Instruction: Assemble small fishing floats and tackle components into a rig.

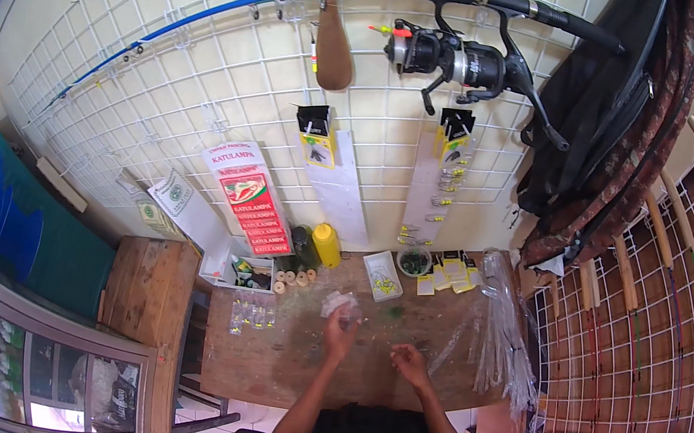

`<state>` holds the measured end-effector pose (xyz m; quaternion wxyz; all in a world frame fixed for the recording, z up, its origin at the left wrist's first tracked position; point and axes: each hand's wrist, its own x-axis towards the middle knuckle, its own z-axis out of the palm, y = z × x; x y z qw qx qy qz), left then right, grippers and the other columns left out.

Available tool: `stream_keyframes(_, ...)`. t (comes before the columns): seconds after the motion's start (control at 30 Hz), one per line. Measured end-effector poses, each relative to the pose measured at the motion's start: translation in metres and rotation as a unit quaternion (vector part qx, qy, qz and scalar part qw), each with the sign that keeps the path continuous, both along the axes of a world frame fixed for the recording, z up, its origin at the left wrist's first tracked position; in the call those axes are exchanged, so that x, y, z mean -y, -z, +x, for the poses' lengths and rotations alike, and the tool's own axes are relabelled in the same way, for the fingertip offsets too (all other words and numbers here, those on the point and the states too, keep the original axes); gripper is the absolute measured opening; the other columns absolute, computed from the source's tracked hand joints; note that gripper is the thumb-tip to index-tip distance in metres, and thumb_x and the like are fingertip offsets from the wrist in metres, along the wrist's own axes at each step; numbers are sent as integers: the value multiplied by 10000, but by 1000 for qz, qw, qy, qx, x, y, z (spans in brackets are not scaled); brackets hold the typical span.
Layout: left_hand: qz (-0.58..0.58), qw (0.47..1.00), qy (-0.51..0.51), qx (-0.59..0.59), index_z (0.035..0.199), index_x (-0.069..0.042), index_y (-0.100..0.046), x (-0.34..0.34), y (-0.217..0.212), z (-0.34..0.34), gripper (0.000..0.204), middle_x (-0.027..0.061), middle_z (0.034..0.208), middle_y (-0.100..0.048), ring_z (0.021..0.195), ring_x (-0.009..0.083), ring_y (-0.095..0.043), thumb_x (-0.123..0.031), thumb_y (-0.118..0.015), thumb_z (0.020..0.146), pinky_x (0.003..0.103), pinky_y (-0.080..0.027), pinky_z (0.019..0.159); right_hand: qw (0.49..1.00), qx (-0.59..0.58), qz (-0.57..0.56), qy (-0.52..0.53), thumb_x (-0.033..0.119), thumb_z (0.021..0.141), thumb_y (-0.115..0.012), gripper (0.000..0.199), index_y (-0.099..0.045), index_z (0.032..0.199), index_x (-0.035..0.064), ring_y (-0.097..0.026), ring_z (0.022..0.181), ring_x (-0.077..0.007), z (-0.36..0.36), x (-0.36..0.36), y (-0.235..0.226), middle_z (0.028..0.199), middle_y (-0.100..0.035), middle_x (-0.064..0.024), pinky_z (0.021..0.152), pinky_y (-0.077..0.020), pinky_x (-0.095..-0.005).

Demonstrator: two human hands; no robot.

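My left hand is closed around a small bunch of clear plastic bags, held over the middle of the wooden table. To its right, my right hand is apart from the bags, its fingers curled together. Whatever they may pinch is too small to make out. Beyond the hands lies a white tray with small yellow-green pieces in it. Beside that tray stands a round tub of dark green pieces. Several yellow-and-white cards lie right of the tub.
Small filled packets lie at the table's left, near wooden spools and a yellow bottle. Long clear plastic sleeves cover the right edge. A fishing rod with reels hangs on the wire grid behind.
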<state>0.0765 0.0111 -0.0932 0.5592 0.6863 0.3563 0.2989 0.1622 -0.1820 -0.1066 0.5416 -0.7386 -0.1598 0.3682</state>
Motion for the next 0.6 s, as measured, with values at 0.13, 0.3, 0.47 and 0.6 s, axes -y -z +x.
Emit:
stream_keyframes(0.13, 15, 996, 81, 20, 1210, -66, -545, 31, -29, -12, 472, 94, 1031, -602, 921, 212, -597, -103, -697, 764, 317, -472, 784, 993, -58, 103, 25, 156, 858, -646, 225, -620, 1052, 45, -607, 689, -103, 0, -35, -49, 840, -660, -40, 620, -491, -240)
stream_keyframes(0.3, 106, 986, 131, -8, 1222, -85, -545, 43, -58, -37, 502, 117, 1042, -604, 954, 248, -597, -83, -709, 747, 331, -466, 807, 991, -8, 136, 8, 176, 847, -666, 212, -668, 992, 22, -626, 697, -120, -9, -55, -37, 774, -670, -56, 617, -499, -259)
stream_keyframes(0.47, 130, 975, 179, -2, 1237, -94, -542, 36, -49, -56, 538, 135, 1045, -599, 978, 309, -587, -68, -722, 730, 381, -460, 828, 995, 80, 58, -25, 57, 797, -680, 102, -657, 824, -39, -650, 675, -135, -28, -61, -33, 715, -668, -80, 601, -520, -267)
stream_keyframes(0.6, 158, 968, 196, -25, 1239, -100, -544, 36, -57, -64, 557, 141, 1050, -599, 1003, 332, -577, -70, -729, 714, 401, -456, 852, 999, 4, 38, 32, 18, 782, -679, 92, -648, 828, -55, -655, 670, -137, -44, -60, -64, 724, -672, -87, 577, -521, -264)
